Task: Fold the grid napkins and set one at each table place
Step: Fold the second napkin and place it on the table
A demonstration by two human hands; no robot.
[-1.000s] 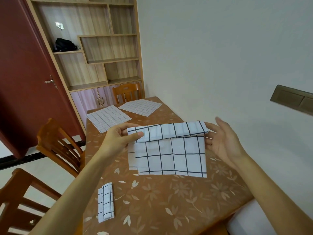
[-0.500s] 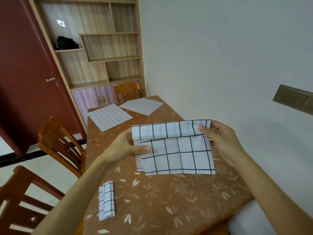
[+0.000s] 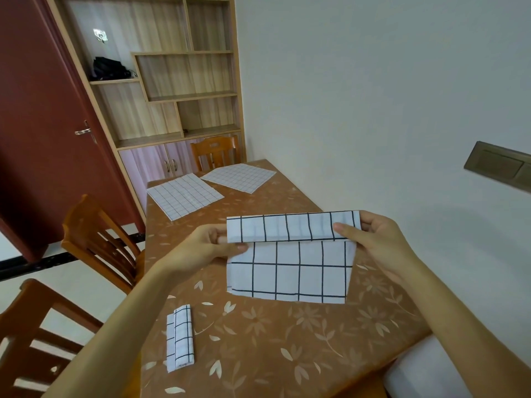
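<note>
A white napkin with a black grid [image 3: 290,265] hangs in the air over the table [image 3: 258,334], its top strip folded over toward me. My left hand [image 3: 205,248] pinches the left end of that folded strip. At the right end my right hand [image 3: 373,242] pinches it, thumb on the front. A folded napkin [image 3: 180,337] lies as a narrow strip near the table's left edge. Two unfolded grid napkins [image 3: 185,195] [image 3: 240,177] lie flat at the far end.
Wooden chairs stand along the left side [image 3: 97,248] [image 3: 31,334] and one at the far end [image 3: 214,152]. A white wall runs close along the table's right side. A shelf unit [image 3: 172,81] and a red door [image 3: 43,124] are behind.
My right hand went from open beside the napkin to pinching its right end. Both hands have lifted the napkin a little, with the top strip folded flatter.
</note>
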